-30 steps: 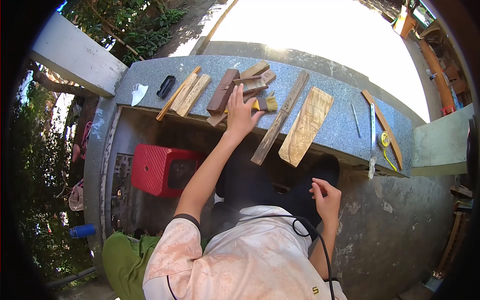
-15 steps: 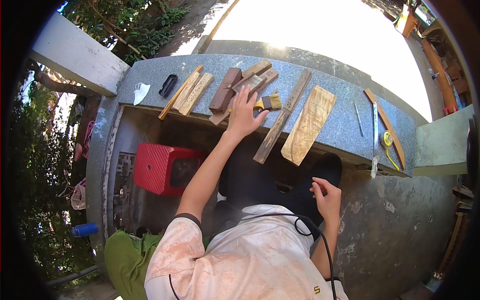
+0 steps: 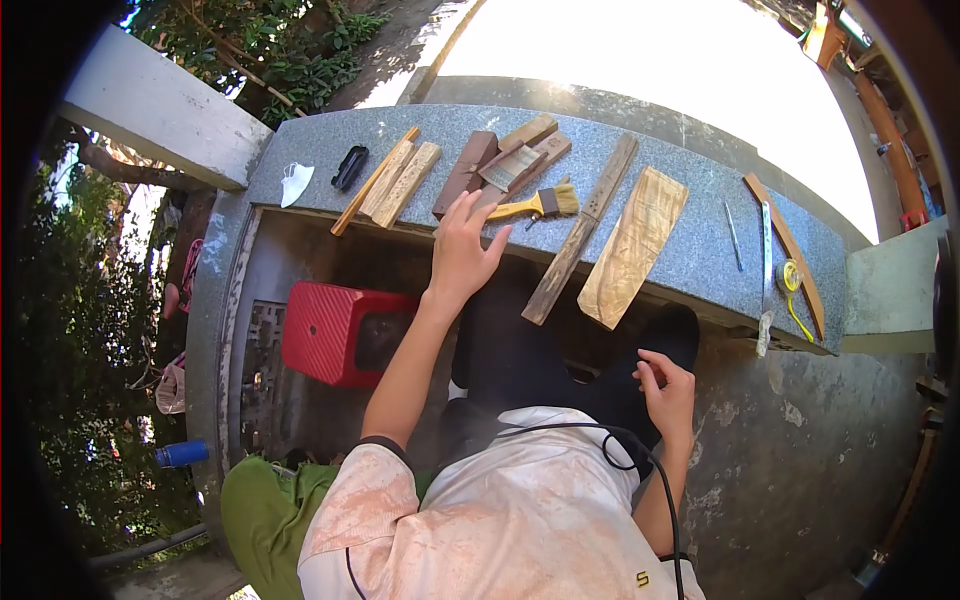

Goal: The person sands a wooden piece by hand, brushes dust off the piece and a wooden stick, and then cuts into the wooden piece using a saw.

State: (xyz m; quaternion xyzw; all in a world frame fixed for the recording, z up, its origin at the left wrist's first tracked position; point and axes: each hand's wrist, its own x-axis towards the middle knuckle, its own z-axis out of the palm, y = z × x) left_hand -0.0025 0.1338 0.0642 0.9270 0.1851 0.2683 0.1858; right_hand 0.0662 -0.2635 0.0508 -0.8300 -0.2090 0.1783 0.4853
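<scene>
Left hand (image 3: 463,253): drawn back, fingers loosely spread, holding nothing. Paintbrush (image 3: 547,203): right of fingertips, handle now more exposed. Brown block (image 3: 468,172): just beyond them. Right hand (image 3: 668,397): fingers half-curled, nothing visibly held.

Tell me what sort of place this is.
Probably an open-air woodworking spot, perhaps a porch or yard: wood pieces, a brush and a yellow tape measure lie on a stone bench, with leafy plants just beyond it.

Blown-out sunlit ground, shaded bench, curved fisheye edges
</scene>
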